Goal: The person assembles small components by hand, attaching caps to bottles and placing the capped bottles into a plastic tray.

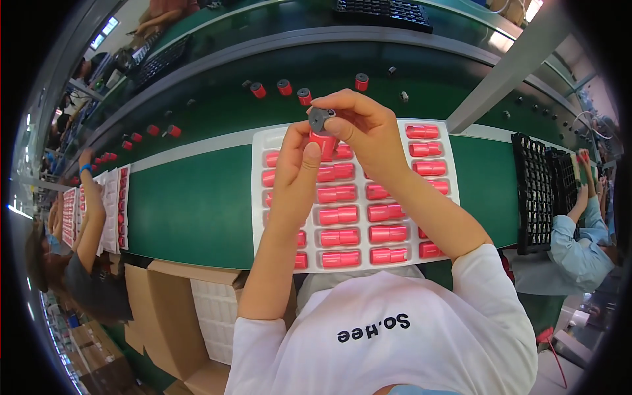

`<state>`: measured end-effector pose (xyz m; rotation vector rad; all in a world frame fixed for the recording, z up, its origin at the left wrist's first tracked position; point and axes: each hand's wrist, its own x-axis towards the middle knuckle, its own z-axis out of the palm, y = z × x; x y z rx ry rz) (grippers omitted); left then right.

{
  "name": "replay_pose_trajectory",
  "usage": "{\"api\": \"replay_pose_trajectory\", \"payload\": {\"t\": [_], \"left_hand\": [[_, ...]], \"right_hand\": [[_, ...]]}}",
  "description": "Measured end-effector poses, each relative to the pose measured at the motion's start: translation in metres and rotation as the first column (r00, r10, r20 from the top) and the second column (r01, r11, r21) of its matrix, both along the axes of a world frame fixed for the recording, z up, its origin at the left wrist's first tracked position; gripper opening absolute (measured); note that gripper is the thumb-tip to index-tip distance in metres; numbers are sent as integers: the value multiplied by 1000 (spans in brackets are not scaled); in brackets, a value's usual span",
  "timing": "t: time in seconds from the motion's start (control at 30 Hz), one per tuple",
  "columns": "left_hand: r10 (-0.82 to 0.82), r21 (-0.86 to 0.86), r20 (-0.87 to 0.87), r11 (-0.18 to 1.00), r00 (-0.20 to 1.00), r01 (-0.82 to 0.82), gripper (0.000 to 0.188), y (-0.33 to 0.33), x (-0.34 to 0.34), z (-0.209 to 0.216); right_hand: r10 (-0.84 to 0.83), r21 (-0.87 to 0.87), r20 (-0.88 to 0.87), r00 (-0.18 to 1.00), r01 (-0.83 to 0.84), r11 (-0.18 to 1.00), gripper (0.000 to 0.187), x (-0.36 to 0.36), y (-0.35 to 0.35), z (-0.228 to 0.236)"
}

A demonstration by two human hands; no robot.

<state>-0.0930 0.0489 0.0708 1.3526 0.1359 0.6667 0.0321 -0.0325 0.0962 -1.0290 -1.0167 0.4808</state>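
Note:
Both my hands are raised over the far part of a white moulded tray (259, 217). Between them is a pink cylinder with a dark grey round end (322, 119), tilted so that the grey end faces up. My left hand (299, 161) grips the pink body from below, thumb along its near side. The fingers of my right hand (368, 128) are closed about the grey end, thumb and fingertips pressed on its rim. Rows of pink stepped cylinders (338, 215) lie on their sides in the tray's pockets; my forearms hide some of them.
Beyond the tray, several pink pieces with dark tops (284, 87) stand on the green belt (217, 112). A slanting metal post (507, 72) rises at right, near black trays (532, 191). An open cardboard box (161, 316) sits lower left. People work at both sides.

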Motion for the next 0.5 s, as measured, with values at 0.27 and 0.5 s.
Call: {"api": "replay_pose_trajectory", "payload": {"t": [0.27, 0.5], "left_hand": [[163, 20, 74, 986, 984, -165, 32, -24, 9, -3], [130, -47, 75, 991, 989, -126, 32, -31, 14, 1]], "right_hand": [[-48, -20, 196, 979, 53, 998, 17, 6, -13, 5], [40, 114, 24, 999, -42, 993, 12, 5, -10, 9]]}}
